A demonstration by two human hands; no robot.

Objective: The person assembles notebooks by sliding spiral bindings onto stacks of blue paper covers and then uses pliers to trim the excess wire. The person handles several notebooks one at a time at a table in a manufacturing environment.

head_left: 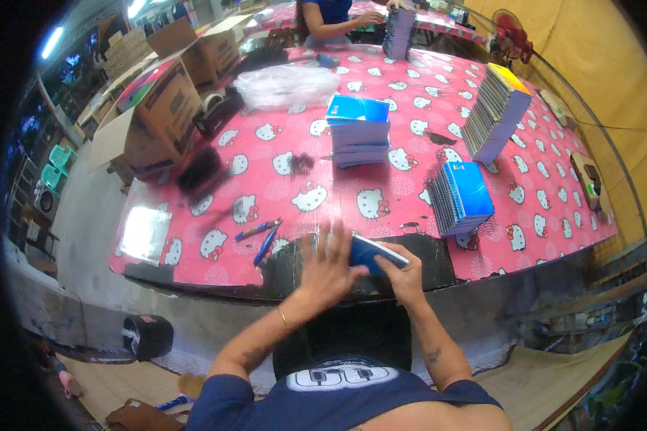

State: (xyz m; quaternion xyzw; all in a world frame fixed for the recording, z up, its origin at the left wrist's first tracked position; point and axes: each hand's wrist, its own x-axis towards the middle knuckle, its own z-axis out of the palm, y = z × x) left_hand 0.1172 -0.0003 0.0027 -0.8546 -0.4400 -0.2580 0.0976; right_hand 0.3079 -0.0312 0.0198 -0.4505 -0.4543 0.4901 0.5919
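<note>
A blue-covered notebook (364,251) lies on the dark strip at the table's near edge. My right hand (402,273) grips its right side, thumb on the cover. My left hand (328,266) is spread flat over the left side, fingers stretched out and slightly blurred; it hides that edge of the notebook. Left of this hand lie two blue-handled hand tools, like cutters or pliers (267,244). Beyond my hands stands a stack of blue notebooks (359,136). To the right is another blue stack with black spiral bindings (461,200).
A tall yellow-topped notebook stack (496,111) stands at right. Black binding coils (200,172) and a clear plastic bag (287,87) lie to the left. Open cardboard boxes (167,118) flank the pink patterned table (280,197). Across it, a person (327,21) handles another stack.
</note>
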